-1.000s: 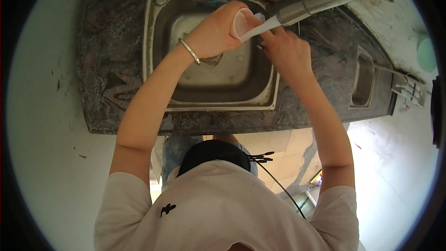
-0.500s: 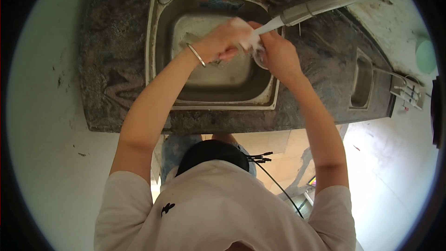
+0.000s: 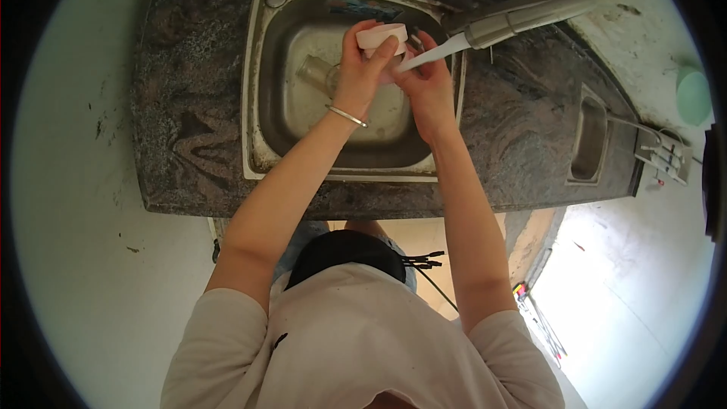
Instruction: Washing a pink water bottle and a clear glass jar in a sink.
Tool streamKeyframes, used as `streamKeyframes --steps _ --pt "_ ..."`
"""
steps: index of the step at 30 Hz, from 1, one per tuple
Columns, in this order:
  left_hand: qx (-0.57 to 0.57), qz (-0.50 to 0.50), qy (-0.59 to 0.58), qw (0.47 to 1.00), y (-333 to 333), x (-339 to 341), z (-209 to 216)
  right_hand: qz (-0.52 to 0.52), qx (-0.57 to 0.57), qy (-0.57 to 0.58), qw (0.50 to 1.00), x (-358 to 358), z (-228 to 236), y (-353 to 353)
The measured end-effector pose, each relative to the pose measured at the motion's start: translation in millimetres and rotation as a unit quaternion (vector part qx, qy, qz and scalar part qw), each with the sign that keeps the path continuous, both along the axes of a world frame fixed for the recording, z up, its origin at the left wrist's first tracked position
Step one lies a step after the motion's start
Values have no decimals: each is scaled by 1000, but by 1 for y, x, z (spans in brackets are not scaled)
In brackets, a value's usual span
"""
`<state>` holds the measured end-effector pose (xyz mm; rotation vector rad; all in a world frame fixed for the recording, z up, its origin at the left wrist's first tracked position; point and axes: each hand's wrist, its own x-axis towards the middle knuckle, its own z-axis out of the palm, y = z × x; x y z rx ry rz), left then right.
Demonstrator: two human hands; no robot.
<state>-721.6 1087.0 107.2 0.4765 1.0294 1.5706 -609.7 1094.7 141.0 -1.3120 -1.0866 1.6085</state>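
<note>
Over the far right part of the steel sink point(image 3: 254, 106), my left hand point(image 3: 362, 68) grips a pale pink, ring-shaped piece point(image 3: 381, 35), thumb on its near side. Close against it is my right hand point(image 3: 430, 83), its fingers curled round something I cannot make out. A small dark, shiny part point(image 3: 415, 41) shows by the right fingertips. From the faucet point(image 3: 522, 19) a stream of water point(image 3: 435, 53) runs down between both hands. In the sink, left of my hands, lies a clear glass-like vessel point(image 3: 316, 74), partly hidden by my left hand.
Dark patterned stone countertop point(image 3: 197, 106) surrounds the sink. Toward the right is a second small basin point(image 3: 588, 140) with a white fixture point(image 3: 666, 155) beside it. A green round container point(image 3: 691, 96) stands at the far right. Black cables point(image 3: 424, 260) hang at my waist.
Both hands have shifted, and my left hand has turned, bringing the pale pink ring into clear view. The clear vessel in the sink is less covered by my left arm. Water still runs.
</note>
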Motion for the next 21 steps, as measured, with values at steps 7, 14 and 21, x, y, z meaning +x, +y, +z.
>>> streamKeyframes --steps 7,14,21 --pt "-15 -75 -75 994 -9 3 -4 -100 -52 152 982 0 -8 -9" --pt "-168 -122 -193 959 -12 4 12 -90 185 -56 977 2 -26 -9" --pt "16 -200 -75 977 -10 -4 4 -91 -65 -11 994 12 2 4"
